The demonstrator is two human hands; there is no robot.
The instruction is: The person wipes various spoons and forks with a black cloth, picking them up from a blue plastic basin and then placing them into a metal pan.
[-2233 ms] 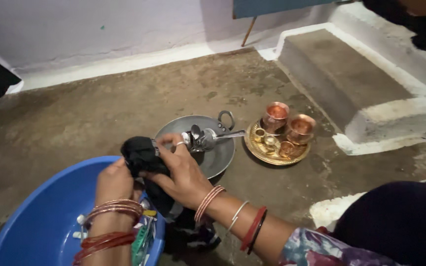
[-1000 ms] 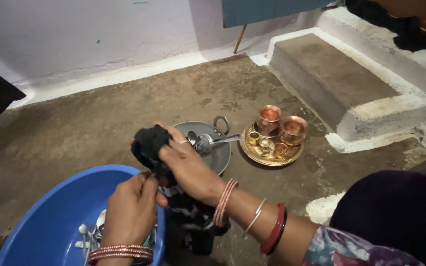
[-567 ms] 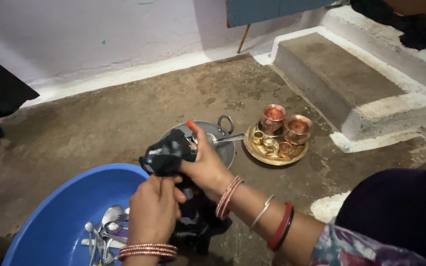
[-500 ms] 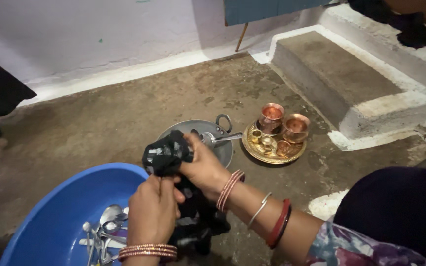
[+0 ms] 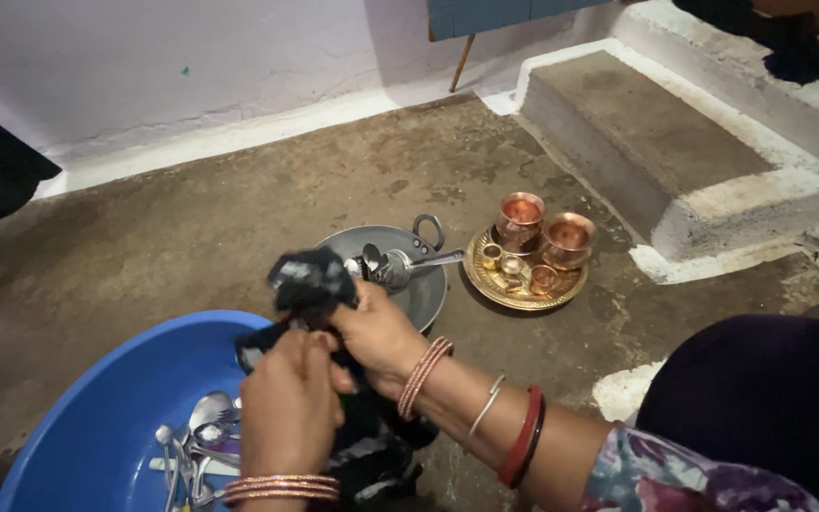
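Both of my hands are wrapped in a black cloth (image 5: 310, 283) held above the rim of a blue plastic tub (image 5: 97, 417). My right hand (image 5: 379, 334) grips the cloth's upper bunch. My left hand (image 5: 288, 403) clasps its lower part; whatever the cloth encloses is hidden. The rest of the cloth hangs down between my forearms. Several steel spoons (image 5: 196, 431) lie in the bottom of the tub.
A grey metal pan (image 5: 424, 289) with loop handles sits on the concrete floor and holds a ladle (image 5: 400, 265) and spoons. Beside it, a brass plate (image 5: 523, 294) carries two copper cups (image 5: 542, 228) and small vessels. A concrete step (image 5: 656, 142) rises at the right.
My hands have kept working the black cloth, the right twisting over the left. The left hand has closed up against the right, and the bunch has shifted slightly lower and left.
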